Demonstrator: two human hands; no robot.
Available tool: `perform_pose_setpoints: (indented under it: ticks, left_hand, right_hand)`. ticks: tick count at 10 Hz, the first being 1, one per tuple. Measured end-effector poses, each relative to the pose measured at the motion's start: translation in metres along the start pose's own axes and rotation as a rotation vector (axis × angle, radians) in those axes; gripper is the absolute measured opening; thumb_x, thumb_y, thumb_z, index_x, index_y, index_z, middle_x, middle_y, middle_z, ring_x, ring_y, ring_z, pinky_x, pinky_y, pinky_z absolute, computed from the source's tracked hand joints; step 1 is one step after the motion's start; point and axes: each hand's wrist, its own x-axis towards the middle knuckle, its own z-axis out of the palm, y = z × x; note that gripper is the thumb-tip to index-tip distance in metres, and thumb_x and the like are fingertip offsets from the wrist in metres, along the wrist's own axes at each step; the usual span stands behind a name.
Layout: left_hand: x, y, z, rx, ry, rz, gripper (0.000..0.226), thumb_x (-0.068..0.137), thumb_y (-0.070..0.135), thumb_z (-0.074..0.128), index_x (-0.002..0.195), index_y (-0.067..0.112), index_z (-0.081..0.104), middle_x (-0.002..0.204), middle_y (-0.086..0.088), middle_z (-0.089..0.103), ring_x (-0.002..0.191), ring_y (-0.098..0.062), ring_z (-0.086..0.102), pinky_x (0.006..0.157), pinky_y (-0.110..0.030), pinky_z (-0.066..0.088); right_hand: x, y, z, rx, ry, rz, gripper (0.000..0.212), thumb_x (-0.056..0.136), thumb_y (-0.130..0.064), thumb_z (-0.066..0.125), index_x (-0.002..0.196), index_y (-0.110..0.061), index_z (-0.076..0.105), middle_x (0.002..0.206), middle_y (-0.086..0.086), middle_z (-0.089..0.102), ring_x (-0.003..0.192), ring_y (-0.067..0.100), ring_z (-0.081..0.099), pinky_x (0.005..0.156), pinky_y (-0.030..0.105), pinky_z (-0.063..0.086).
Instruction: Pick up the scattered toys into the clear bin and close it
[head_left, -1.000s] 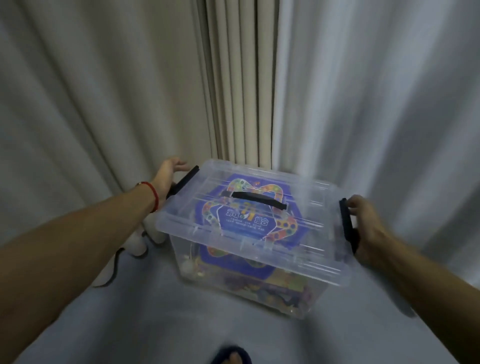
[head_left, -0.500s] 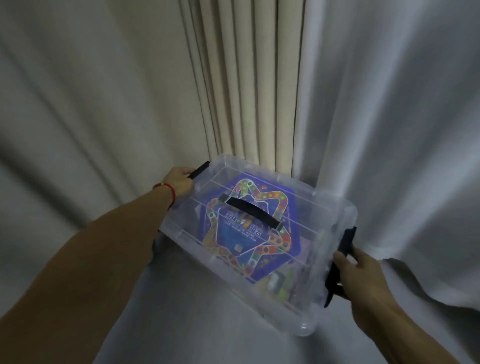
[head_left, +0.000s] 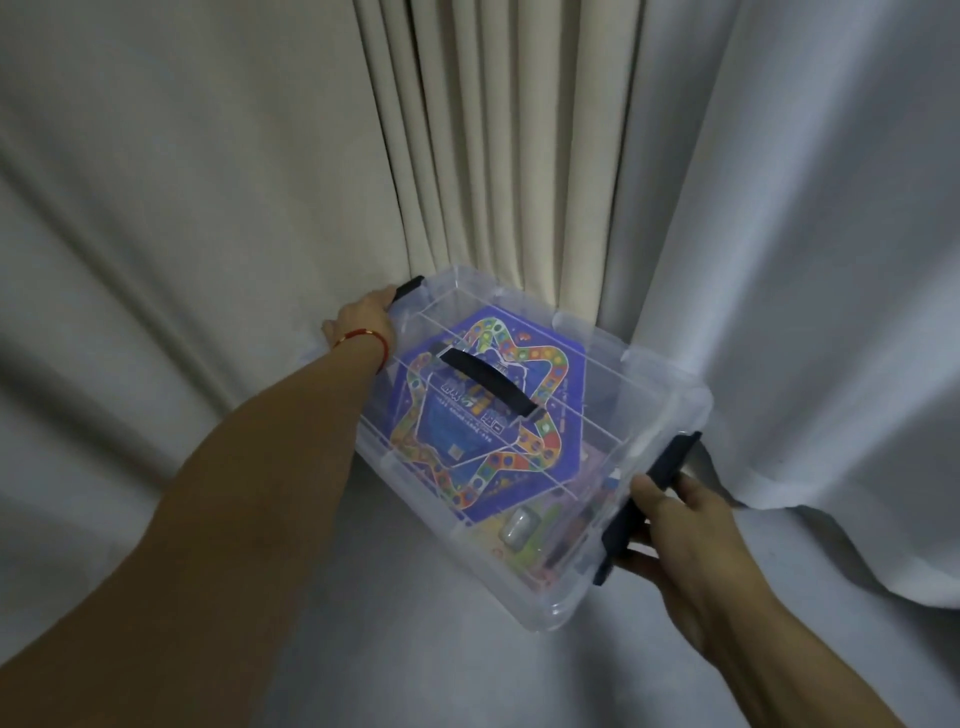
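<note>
The clear bin (head_left: 649, 395) stands on the grey floor against the curtains, its clear lid on and a black carry handle (head_left: 488, 381) across the top. Through the lid I see a blue game board (head_left: 483, 415) with a coloured star track and small toys (head_left: 524, 530) near the right end. My left hand (head_left: 363, 322), with a red string on the wrist, holds the far-left end by the black latch (head_left: 409, 287). My right hand (head_left: 680, 525) grips the black latch (head_left: 670, 462) at the near-right end.
Cream and white curtains (head_left: 493, 156) hang close behind and on both sides of the bin, with the right one pooling on the floor (head_left: 831, 545). Grey floor (head_left: 415, 649) spreads out in front of the bin.
The bin has turned so its right end points toward me and sits closer to the curtains. Both hands stayed on the end latches. The white things at the left have left the view.
</note>
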Motion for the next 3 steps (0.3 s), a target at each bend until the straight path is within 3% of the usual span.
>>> perform_pose_setpoints:
  ticks: [1, 2, 3]
  left_hand:
    - [0.01, -0.004, -0.001, -0.147, -0.101, 0.012, 0.074, 0.067, 0.055, 0.039, 0.136, 0.034, 0.054, 0.134, -0.013, 0.059, 0.125, -0.037, 0.051, 0.112, -0.054, 0.031]
    - [-0.024, 0.015, -0.006, -0.42, -0.052, -0.072, 0.067, 0.064, 0.042, 0.045, 0.127, 0.029, 0.063, 0.124, -0.009, 0.066, 0.115, -0.032, 0.061, 0.103, -0.043, 0.046]
    - [-0.115, 0.05, -0.013, -0.625, 0.044, -0.032, 0.045, 0.08, 0.003, 0.05, 0.117, 0.02, 0.068, 0.113, -0.005, 0.069, 0.104, -0.027, 0.066, 0.093, -0.036, 0.054]
  right_hand:
    - [0.0, -0.002, 0.0, 0.024, -0.006, 0.01, 0.02, 0.102, -0.014, 0.053, 0.122, -0.015, 0.051, 0.104, 0.011, 0.069, 0.091, 0.031, 0.069, 0.057, 0.038, 0.058]
    - [0.007, -0.003, -0.002, -0.005, 0.005, 0.048, 0.025, 0.101, -0.014, 0.054, 0.125, -0.011, 0.049, 0.106, 0.014, 0.068, 0.089, 0.031, 0.07, 0.057, 0.041, 0.059]
    - [-0.001, -0.002, -0.003, -0.198, 0.08, 0.016, 0.028, 0.101, -0.027, 0.056, 0.118, -0.006, 0.051, 0.109, 0.018, 0.067, 0.091, 0.03, 0.066, 0.072, 0.047, 0.059]
